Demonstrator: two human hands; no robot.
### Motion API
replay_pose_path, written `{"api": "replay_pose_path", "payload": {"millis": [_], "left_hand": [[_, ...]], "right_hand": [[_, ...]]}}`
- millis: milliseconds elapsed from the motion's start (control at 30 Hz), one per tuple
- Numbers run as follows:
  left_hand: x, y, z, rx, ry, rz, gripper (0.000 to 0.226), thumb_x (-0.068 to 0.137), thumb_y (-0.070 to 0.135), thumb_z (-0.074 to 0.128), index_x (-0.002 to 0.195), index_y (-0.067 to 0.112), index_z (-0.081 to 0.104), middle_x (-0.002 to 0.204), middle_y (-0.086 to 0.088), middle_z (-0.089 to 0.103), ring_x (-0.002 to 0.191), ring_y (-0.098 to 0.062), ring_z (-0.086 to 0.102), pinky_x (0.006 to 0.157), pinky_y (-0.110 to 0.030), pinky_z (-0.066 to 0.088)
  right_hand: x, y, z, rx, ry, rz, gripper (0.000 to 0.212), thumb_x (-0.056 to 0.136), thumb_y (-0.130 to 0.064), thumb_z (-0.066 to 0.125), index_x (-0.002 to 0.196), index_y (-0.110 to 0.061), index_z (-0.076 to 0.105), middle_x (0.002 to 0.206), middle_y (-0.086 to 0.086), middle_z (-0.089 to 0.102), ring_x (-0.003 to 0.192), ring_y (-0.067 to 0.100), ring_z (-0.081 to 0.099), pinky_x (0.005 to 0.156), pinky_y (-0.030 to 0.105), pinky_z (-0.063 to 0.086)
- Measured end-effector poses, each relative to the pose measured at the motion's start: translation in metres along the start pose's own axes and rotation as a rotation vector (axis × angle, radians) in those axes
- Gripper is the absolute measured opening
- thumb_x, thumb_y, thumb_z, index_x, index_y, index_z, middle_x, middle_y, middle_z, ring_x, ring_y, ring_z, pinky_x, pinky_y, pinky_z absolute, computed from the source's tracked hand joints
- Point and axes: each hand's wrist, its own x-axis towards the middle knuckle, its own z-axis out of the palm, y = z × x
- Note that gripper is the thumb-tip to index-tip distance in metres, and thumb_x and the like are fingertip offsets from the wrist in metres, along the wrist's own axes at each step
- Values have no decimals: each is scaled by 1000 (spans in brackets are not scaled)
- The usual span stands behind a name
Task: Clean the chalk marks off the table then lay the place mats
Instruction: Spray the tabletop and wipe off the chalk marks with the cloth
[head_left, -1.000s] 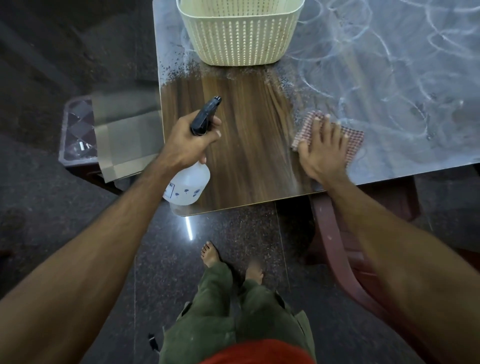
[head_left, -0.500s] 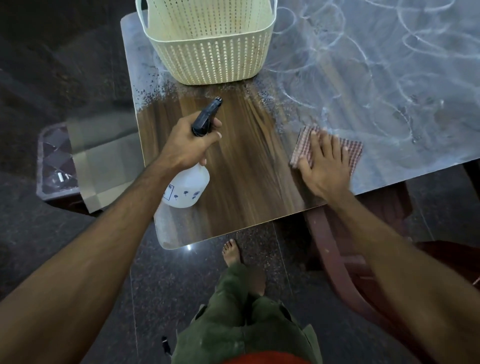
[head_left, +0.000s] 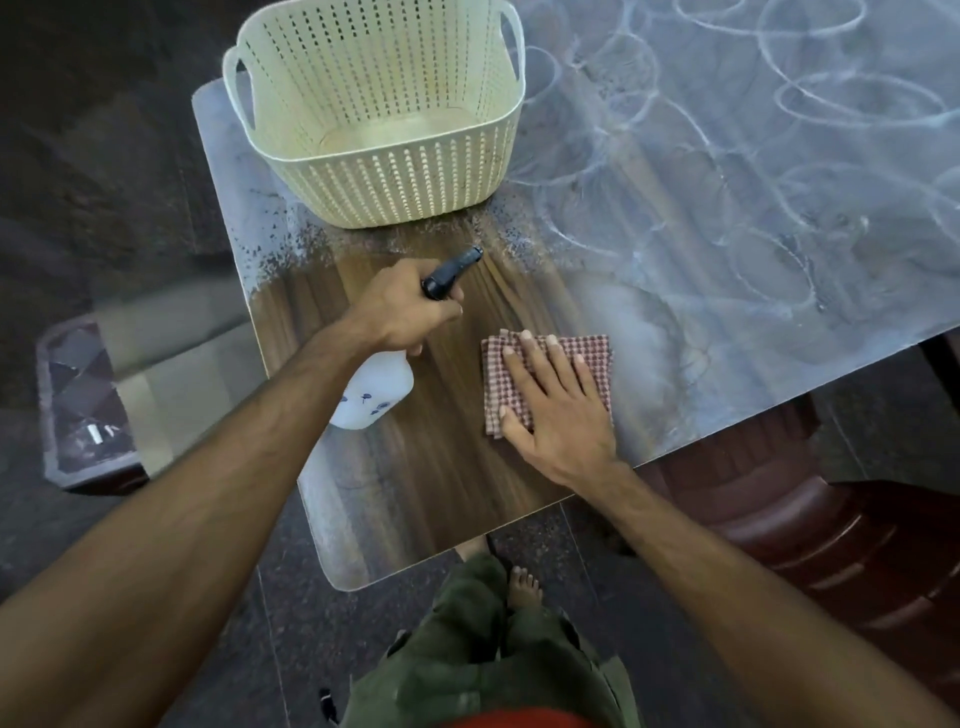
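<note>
Head view: my left hand (head_left: 402, 306) is gripping the white plastic spray bottle w/ black trigger head (head_left: 375, 397), fingers curled round its neck, nozzle pointing toward the cream perforated plastic basket (head_left: 379, 156). Bottle body is hanging tilted over the wood-grain table (head_left: 441, 483), nearer me than the basket. My right hand (head_left: 558, 410) is lying flat, fingers straight and spread, pressing the red-and-white checked cloth (head_left: 597, 358) onto the tabletop, to the right of the bottle and nearer me than the basket. The strip btwn basket and my edge is showing bare brown wood; white looping chalk marks (head_left: 779, 171) are covering the surface right of the basket, w/ speckled residue just in front of it. Grey-beige place mats (head_left: 156, 374) are lying on a low stand off the table, left of the basket. Dark red plastic chair (head_left: 810, 530) is sitting under the table's right side.
</note>
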Motion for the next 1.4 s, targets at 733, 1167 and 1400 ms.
{"api": "replay_pose_path", "payload": {"millis": [733,1167,1400], "left_hand": [[46,47,-4,-145,-199,151,18,89,16,65,106,11,64,105,-12,70,51,-28,63,47,-24,47],[34,7,-46,-272,-49,157,26,80,25,67,104,14,66,100,-1,72,85,-56,62,44,-30,47],[32,-4,-48,-237,-52,141,15,87,22,67,101,19,67,100,-2,73,56,-36,61,52,-29,46]], "right_hand": [[67,109,-34,24,28,460,76,95,-64,9,158,-23,3,165,6,1,152,29,1,121,55,0],[90,-30,-14,36,-2,10,68,100,-57,17,158,-23,12,165,3,4,152,25,1,123,51,6],[141,51,-36,47,30,377,74,95,-58,10,158,-19,9,166,8,4,152,29,3,122,54,4]]}}
